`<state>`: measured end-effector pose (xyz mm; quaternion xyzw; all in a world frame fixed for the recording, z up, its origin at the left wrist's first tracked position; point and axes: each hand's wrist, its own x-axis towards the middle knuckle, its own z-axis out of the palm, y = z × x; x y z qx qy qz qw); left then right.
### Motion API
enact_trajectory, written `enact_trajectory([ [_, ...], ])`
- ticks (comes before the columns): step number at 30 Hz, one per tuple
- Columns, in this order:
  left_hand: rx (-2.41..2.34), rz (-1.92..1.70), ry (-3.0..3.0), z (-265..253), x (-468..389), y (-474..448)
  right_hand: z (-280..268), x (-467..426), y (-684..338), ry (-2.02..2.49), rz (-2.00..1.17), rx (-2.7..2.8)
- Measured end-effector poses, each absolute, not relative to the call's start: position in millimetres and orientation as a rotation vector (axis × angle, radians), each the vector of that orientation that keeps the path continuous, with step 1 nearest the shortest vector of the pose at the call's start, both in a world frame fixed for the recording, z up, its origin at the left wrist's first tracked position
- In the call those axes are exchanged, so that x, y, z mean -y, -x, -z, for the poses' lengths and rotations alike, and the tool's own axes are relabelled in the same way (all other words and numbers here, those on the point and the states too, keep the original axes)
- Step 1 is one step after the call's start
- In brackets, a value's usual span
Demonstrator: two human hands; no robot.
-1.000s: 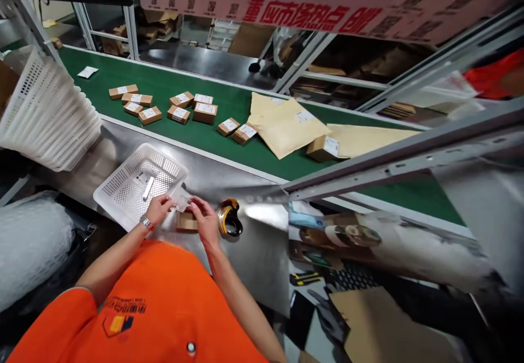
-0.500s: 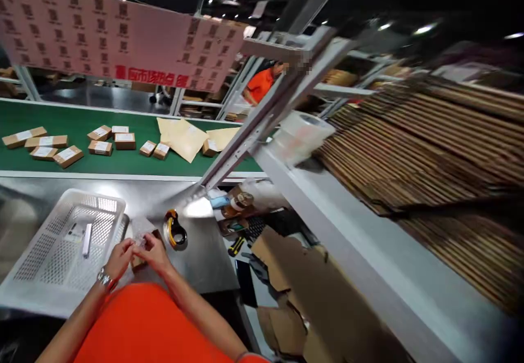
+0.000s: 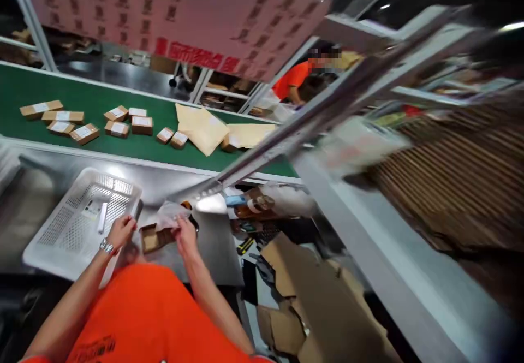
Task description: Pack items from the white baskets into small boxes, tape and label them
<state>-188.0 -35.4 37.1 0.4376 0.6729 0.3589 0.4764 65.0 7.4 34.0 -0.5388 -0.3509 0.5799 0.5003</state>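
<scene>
My right hand (image 3: 185,236) is closed on a crumpled piece of clear plastic wrap (image 3: 168,214), held just above a small open cardboard box (image 3: 149,239) on the metal table. My left hand (image 3: 123,232), with a watch at the wrist, is closed by the near right rim of a white plastic basket (image 3: 30,254). What its fingers hold, if anything, cannot be made out. Inside the basket lie a slim white box (image 3: 102,218) and a labelled flat packet (image 3: 91,210). A tape dispenser (image 3: 187,205) shows partly behind the wrap and my right hand.
Several labelled parcels (image 3: 84,133) and yellow padded envelopes (image 3: 204,131) lie on the green conveyor (image 3: 159,120) beyond the table. To the right are a yellow cutter (image 3: 245,245), loose cardboard (image 3: 311,286) and a shelf (image 3: 380,243) stacked with flattened boxes. Another person (image 3: 292,82) stands across the conveyor.
My hands, together at the wrap before, have come apart. The right carries the wrap to the right; the left is nearer the basket. The open box now shows. The view has shifted.
</scene>
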Motion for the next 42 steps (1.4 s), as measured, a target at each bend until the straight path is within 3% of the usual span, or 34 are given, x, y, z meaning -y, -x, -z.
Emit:
enact_trajectory([
  [5,-2.274,-0.569,-1.007,-8.3,34.5,249.6,-32.3,-17.7,-81.4,1.523,-1.105,0.765],
  [11,-2.297,-0.167,-0.942,18.4,40.9,274.0,-33.6,-11.5,-72.4,1.562,-1.024,1.104],
  [14,-2.276,-0.240,-0.992,12.8,39.1,272.2,-32.7,-16.3,-60.7,1.526,-1.073,1.178],
  [20,-1.681,-0.949,-1.105,-30.5,63.7,234.0,-29.4,-33.8,-41.4,1.503,-1.066,1.593],
  [24,-1.336,-0.916,-1.061,-51.1,95.0,208.5,-32.3,-37.7,-25.7,1.375,-1.213,1.762],
  [35,-1.672,-0.730,-1.133,-57.2,101.0,187.4,-56.5,5.6,-16.8,0.899,-1.578,1.943],
  [42,-1.747,-0.761,-0.994,-51.5,96.5,168.2,-55.8,38.4,-36.9,0.852,-1.515,2.105],
])
